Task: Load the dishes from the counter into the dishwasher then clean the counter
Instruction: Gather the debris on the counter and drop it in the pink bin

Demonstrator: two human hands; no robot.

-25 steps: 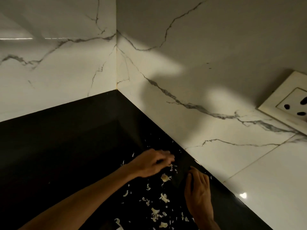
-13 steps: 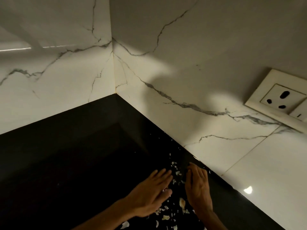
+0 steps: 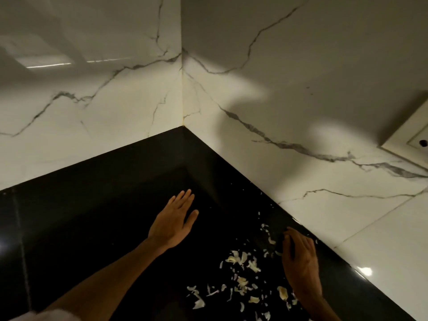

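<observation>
Black polished counter (image 3: 97,228) fills the lower frame, pale peel scraps (image 3: 243,274) strewn lower centre-right. The left hand (image 3: 176,218), flat with fingers straight, has moved from beside the scraps toward the corner. The right hand (image 3: 301,262) stays by the wall, fingers curled loosely, holding nothing. Socket (image 3: 414,140) at right edge; no readable writing.

White marble-look wall tiles (image 3: 97,107) with grey veins, meeting at corner. Glossy surface, light streak reflected upper left. Cream socket plate (image 3: 410,137) at right edge, cut off by frame, one dark hole showing. Bright glare spot (image 3: 365,271) on lower-right tile.
</observation>
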